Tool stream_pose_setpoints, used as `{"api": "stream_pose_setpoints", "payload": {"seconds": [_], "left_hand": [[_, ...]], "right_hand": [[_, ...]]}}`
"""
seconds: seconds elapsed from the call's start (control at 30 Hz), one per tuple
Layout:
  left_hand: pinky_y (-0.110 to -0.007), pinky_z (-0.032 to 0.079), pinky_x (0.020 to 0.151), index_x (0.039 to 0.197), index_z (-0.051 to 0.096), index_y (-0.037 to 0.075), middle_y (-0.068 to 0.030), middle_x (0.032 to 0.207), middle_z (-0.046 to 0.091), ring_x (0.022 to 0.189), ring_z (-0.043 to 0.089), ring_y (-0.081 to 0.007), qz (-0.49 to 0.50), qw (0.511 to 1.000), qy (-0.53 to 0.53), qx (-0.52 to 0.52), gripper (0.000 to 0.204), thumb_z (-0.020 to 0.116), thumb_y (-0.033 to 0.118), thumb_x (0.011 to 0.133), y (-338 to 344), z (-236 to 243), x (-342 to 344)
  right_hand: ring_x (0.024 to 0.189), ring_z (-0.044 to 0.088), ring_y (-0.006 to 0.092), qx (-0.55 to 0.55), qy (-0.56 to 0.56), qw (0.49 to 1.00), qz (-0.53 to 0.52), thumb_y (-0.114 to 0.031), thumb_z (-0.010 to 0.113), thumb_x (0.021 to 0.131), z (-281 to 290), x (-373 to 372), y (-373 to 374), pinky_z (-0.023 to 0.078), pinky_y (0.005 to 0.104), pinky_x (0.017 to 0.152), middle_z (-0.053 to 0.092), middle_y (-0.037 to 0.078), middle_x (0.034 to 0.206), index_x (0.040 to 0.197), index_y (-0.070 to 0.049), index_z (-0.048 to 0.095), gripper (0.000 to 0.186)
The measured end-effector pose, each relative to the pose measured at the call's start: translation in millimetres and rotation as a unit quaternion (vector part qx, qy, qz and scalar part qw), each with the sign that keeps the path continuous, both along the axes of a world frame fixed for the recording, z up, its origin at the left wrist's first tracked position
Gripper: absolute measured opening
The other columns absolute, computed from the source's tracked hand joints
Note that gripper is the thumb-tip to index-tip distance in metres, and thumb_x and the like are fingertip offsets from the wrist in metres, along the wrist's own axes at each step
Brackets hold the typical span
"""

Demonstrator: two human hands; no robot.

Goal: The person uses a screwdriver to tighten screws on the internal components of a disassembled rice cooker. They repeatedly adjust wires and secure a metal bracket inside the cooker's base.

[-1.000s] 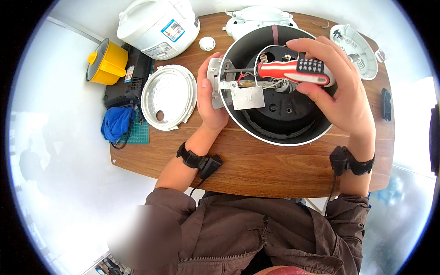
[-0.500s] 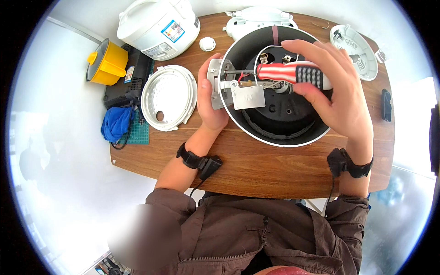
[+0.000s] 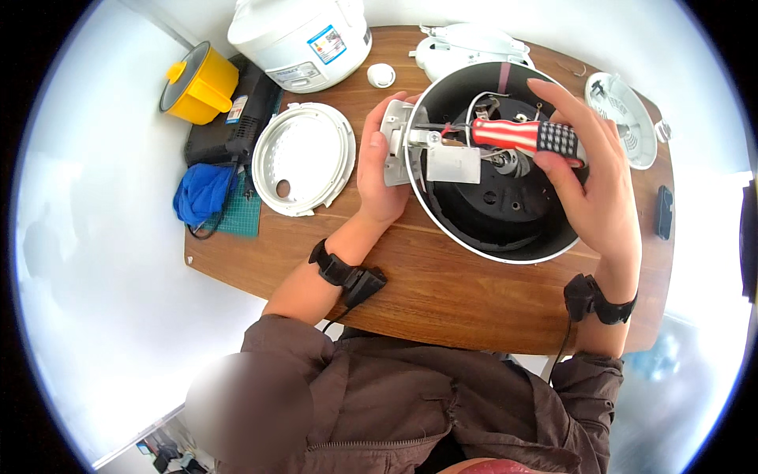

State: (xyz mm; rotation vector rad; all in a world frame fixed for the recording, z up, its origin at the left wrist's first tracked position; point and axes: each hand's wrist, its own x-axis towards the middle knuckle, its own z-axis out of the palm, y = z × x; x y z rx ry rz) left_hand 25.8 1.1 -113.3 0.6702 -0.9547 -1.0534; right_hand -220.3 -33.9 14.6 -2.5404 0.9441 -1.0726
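Observation:
A round rice cooker body (image 3: pixel 505 257) with a black inside and white rim lies open toward me on the table. My left hand (image 3: pixel 384 170) grips a pale panel (image 3: pixel 397 142) at the body's left wall, fingers behind it, thumb in front. From that wall a metal bracket plate (image 3: pixel 453 164) juts inward, wires around it. My right hand (image 3: pixel 596 170) holds a screwdriver (image 3: pixel 521 136) by its red, white and black handle, between thumb and fingers. The screwdriver lies level over the opening, its shaft pointing left at the bracket by the panel. Its tip's exact contact is hard to see.
At the left lie a white perforated lid part (image 3: pixel 304 158), a white rice cooker (image 3: pixel 296 43), a yellow pot (image 3: pixel 201 83), a black case (image 3: pixel 213 138) and a blue cloth (image 3: pixel 203 193). White covers (image 3: pixel 474 51) sit behind the body; a white shell (image 3: pixel 624 118) is at the right.
The whole view has shifted a little, moving the table's things across the picture. Both hands keep their holds, and the screwdriver still points left at the bracket, its handle turned slightly.

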Motion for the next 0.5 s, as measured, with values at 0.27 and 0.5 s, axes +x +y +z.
{"api": "stream_pose_setpoints", "payload": {"seconds": [0.27,0.5], "left_hand": [[-0.042,0.040,0.116,0.151,0.036,-0.002,-0.0247,0.150,0.049,0.137,0.051,-0.0300,-0.002,0.999,-0.002,-0.048,0.060,0.037,0.039,0.107,-1.4,-2.7,2.3],[-0.040,0.038,0.117,0.151,0.037,-0.001,-0.0215,0.150,0.050,0.138,0.051,-0.0283,-0.005,0.996,-0.009,-0.091,0.055,0.036,0.035,0.109,-2.8,-7.2,4.6]], "right_hand": [[0.101,0.065,0.0255,0.094,-0.024,0.995,-0.023,0.003,0.070,0.082,-3.0,5.6,3.0,0.052,0.0386,0.091,0.063,0.010,0.105,0.144,-0.010,0.056,0.066],[0.100,0.069,0.0253,0.121,0.000,0.992,-0.028,-0.008,0.068,0.091,-3.2,1.8,-1.5,0.054,0.0390,0.089,0.070,0.014,0.110,0.140,-0.007,0.061,0.050]]}}
